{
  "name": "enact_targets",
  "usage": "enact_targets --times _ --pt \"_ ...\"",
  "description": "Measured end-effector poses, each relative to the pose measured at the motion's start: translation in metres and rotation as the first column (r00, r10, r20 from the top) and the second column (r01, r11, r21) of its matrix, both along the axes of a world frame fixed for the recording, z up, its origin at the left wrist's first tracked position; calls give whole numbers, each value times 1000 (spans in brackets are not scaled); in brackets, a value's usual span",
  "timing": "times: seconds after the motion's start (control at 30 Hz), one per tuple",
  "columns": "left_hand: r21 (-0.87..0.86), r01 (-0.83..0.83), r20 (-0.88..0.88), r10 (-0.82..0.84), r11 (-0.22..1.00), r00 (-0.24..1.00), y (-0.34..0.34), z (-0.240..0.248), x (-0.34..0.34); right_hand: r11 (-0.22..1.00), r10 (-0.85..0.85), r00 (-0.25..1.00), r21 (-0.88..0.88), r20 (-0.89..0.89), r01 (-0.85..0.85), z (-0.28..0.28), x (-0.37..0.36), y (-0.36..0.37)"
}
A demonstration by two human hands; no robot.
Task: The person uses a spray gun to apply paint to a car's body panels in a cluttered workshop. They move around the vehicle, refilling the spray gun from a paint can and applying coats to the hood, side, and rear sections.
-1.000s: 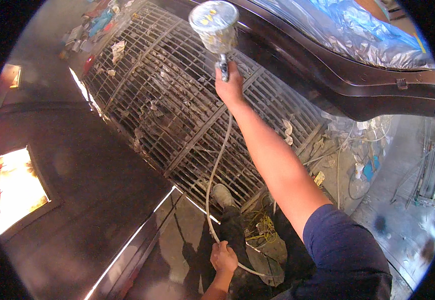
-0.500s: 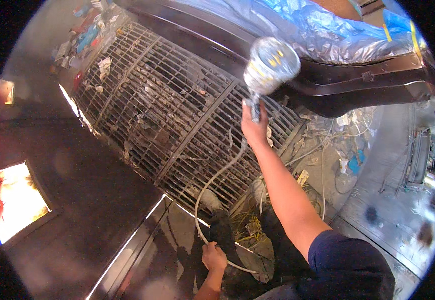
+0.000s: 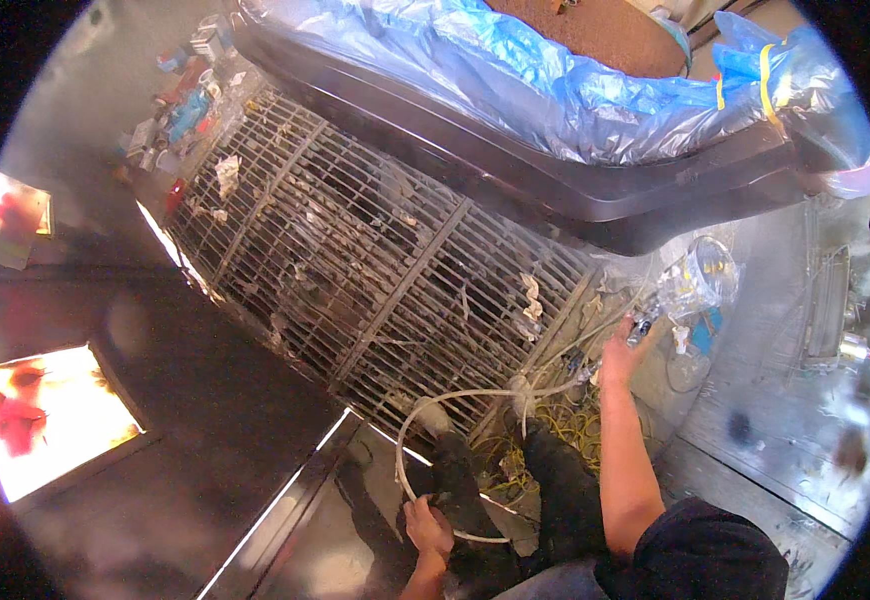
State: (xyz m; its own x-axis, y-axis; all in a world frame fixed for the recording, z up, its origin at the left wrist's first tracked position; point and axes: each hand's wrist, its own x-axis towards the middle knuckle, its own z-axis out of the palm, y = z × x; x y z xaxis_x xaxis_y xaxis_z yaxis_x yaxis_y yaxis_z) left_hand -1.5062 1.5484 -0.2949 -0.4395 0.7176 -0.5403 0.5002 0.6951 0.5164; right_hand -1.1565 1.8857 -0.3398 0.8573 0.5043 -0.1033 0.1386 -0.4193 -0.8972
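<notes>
My right hand (image 3: 618,358) is closed on the handle of a paint spray gun (image 3: 642,328), whose clear, paint-smeared cup (image 3: 712,270) points away to the right. A pale air hose (image 3: 402,450) runs from the gun back in a loop. Low in the picture, my left hand (image 3: 428,527) grips this hose. Beyond the gun lies a long, dark, glossy body panel (image 3: 555,190), apart from the gun. Blue and clear plastic film (image 3: 595,105) covers its far side, held by yellow tape bands.
A dusty metal floor grate (image 3: 365,240) with paper scraps takes up the middle. Beside my feet lie tangled yellow cords (image 3: 570,430). Debris (image 3: 190,105) is piled at far left. Bright windows (image 3: 55,420) sit in the dark wall on the left.
My right hand has swung the spray gun right and nearer to me, away from over the grate and panel edge. The hose's loop has shifted. My left hand stays on the hose.
</notes>
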Motion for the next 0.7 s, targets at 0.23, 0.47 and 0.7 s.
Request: enact_targets --times 0.23,0.47,0.7 --pt "27 7 -60 -6 1000 998 -17 13 -25 965 240 955 -149 173 -215 23 -64 86" --pt "104 93 -278 -61 990 959 -10 53 -29 876 475 879 -115 44 -468 49 -209 195" --pt "90 91 -279 -63 992 958 -17 59 -29 758 647 752 -1 -129 -652 32 -276 291"
